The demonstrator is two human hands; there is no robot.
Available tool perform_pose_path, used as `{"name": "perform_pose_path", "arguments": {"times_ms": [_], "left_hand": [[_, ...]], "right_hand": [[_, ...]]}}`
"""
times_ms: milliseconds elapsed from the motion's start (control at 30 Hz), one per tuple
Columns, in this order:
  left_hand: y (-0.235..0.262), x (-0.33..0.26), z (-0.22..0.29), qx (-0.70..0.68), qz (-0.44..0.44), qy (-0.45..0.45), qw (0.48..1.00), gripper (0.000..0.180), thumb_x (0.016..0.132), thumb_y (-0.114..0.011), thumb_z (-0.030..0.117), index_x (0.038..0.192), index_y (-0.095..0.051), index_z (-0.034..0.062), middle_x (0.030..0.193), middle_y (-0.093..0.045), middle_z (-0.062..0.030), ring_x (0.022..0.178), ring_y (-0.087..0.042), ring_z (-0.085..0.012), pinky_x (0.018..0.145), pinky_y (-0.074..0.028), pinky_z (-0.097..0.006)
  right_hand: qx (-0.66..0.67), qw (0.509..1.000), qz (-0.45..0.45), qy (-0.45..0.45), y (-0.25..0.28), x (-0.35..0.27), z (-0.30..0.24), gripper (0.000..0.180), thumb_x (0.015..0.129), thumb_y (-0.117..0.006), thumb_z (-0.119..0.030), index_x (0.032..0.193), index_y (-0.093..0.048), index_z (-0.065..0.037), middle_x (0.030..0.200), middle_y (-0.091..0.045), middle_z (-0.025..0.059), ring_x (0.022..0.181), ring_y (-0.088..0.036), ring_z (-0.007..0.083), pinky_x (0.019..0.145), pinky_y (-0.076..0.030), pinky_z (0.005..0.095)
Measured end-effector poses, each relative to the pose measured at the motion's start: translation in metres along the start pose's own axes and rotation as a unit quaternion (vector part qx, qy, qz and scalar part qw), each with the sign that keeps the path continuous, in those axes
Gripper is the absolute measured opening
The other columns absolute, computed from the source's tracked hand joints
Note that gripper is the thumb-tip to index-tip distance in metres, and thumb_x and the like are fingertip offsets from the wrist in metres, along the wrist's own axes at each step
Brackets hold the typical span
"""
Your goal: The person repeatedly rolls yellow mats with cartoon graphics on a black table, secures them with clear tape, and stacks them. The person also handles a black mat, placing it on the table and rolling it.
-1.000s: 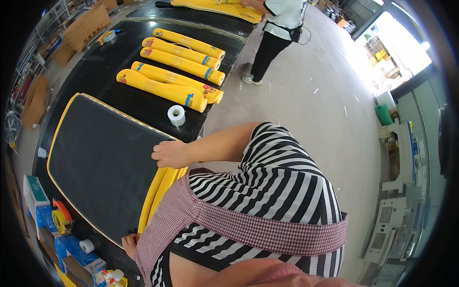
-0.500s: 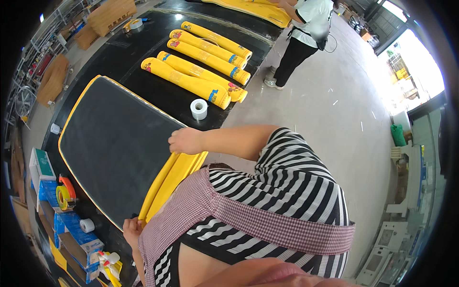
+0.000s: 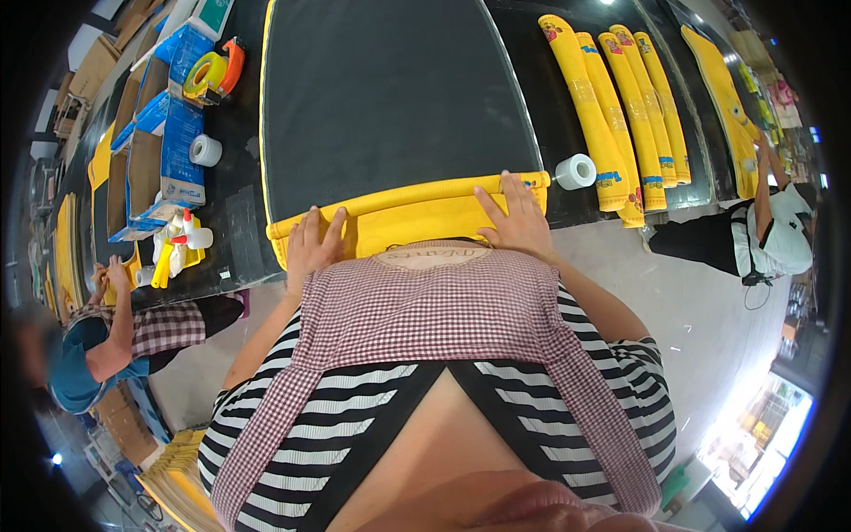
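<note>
In front of me lies a large mat or sheet (image 3: 399, 97), its dark side up and its rim yellow. The near end is turned over into a yellow roll (image 3: 412, 197) that spans its width. My left hand (image 3: 316, 246) rests on the left part of this roll, fingers stretched out. Toward the roll's right end, my right hand (image 3: 518, 222) lies with its fingers spread over the top. Both palms are partly hidden, and neither hand is closed round anything. A roll of clear tape (image 3: 576, 171) stands just right of my right hand.
Several taped yellow rolls (image 3: 612, 124) lie at right. On the left are blue cardboard boxes (image 3: 182, 146), an orange tape dispenser (image 3: 232, 69), a small white roll (image 3: 206, 151) and white-and-red bottles (image 3: 191, 232). One co-worker (image 3: 115, 346) stands left, another (image 3: 771, 230) right.
My view has swung round to face the mat squarely. My right hand, curled at the edge before, now lies spread on the roll. The left hand has come onto the roll's left part.
</note>
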State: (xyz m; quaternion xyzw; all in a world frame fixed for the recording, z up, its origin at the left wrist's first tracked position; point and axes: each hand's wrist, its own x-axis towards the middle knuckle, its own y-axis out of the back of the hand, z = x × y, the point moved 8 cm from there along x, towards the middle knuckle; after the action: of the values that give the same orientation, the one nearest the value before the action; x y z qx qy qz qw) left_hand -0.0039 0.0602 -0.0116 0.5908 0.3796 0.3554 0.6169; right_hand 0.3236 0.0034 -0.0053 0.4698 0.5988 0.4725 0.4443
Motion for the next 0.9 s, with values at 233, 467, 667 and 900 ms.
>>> {"name": "perform_pose_path", "arguments": {"times_ms": [233, 467, 667, 900], "left_hand": [[0.005, 0.099, -0.021, -0.013, 0.042, 0.080, 0.996, 0.079, 0.101, -0.052, 0.064, 0.165, -0.033, 0.0226, 0.172, -0.020, -0.0240, 0.160, -0.015, -0.0429, 0.122, -0.009, -0.072], [0.024, 0.222, -0.069, 0.015, 0.079, 0.135, 0.988, 0.073, 0.099, -0.061, 0.060, 0.161, -0.042, 0.0276, 0.172, -0.028, -0.0125, 0.161, -0.016, -0.0350, 0.124, -0.009, -0.069], [0.043, 0.219, -0.058, -0.091, 0.201, 0.001, 0.975, 0.039, 0.096, -0.070, 0.040, 0.124, -0.071, 0.0138, 0.122, -0.066, -0.0100, 0.124, -0.060, -0.0336, 0.104, -0.050, -0.044], [0.051, 0.152, -0.015, -0.135, 0.167, -0.005, 0.977, 0.033, 0.089, -0.072, 0.023, 0.118, -0.063, 0.0111, 0.112, -0.066, -0.0150, 0.109, -0.065, -0.0356, 0.090, -0.052, -0.044]], "right_hand": [[-0.060, 0.996, 0.059, -0.040, 0.020, 0.099, 0.026, 0.084, 0.096, -0.061, -0.064, 0.164, -0.035, -0.022, 0.170, -0.024, 0.0235, 0.160, -0.019, 0.0410, 0.128, -0.012, 0.0597], [0.025, 0.989, 0.139, -0.037, 0.045, 0.221, 0.061, 0.061, 0.100, -0.065, -0.043, 0.153, -0.052, -0.017, 0.159, -0.047, 0.0162, 0.148, -0.042, 0.0337, 0.122, -0.035, 0.0472], [-0.013, 0.965, 0.243, 0.095, 0.037, 0.162, 0.021, 0.024, 0.097, -0.065, -0.018, 0.119, -0.072, -0.010, 0.111, -0.073, 0.0117, 0.108, -0.069, 0.0321, 0.093, -0.055, 0.0413], [-0.080, 0.995, 0.054, 0.030, 0.009, 0.116, 0.001, 0.085, 0.098, -0.067, -0.047, 0.166, -0.029, -0.014, 0.165, -0.028, 0.0285, 0.154, -0.028, 0.0457, 0.126, -0.025, 0.0541]]}}
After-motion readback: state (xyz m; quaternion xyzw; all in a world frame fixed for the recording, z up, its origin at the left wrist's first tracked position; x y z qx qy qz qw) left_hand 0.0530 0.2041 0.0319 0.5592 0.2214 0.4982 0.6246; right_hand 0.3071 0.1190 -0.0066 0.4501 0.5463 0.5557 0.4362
